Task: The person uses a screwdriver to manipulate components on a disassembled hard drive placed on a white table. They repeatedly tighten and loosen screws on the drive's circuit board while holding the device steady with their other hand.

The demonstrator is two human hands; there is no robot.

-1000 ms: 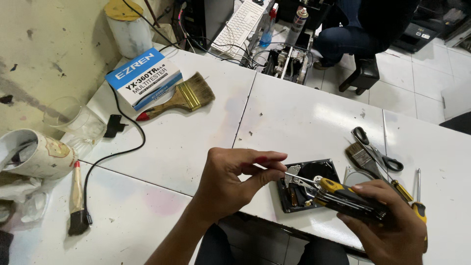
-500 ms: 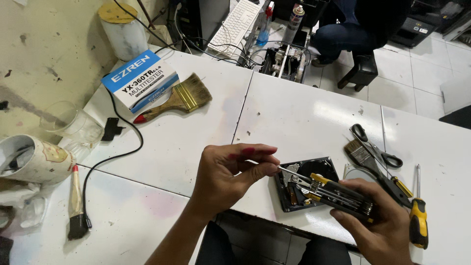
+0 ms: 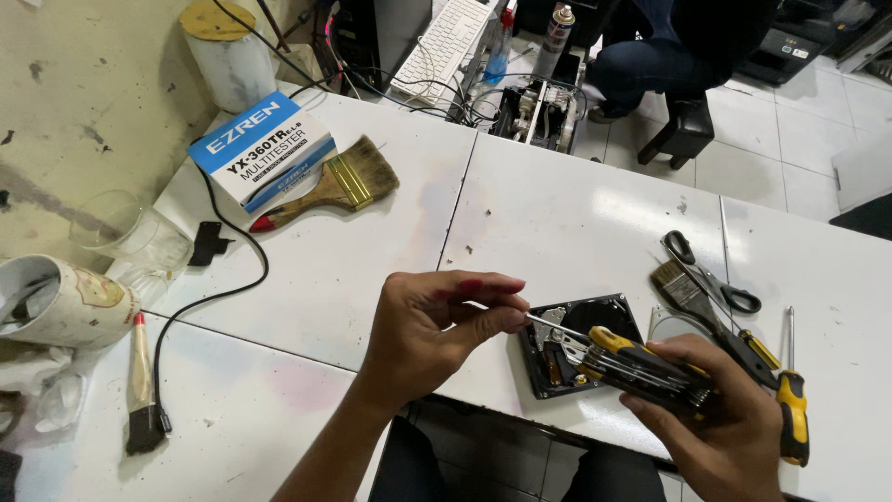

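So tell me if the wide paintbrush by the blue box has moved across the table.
No. The wide paintbrush lies as before, its handle tip against the blue box; only the camera shifted.

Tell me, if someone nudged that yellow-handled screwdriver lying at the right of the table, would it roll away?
Probably it would roll a little: the yellow-handled screwdriver has a rounded handle and lies loose on the smooth white table. Its thin metal shaft looks stiff, so it should not bend. It lies close to the table's near edge beside the right hand, so a push that way might send it off.

Glossy white tabletop (image 3: 557, 214), shiny metal key set (image 3: 641, 367), wooden-handled brush (image 3: 325, 191)
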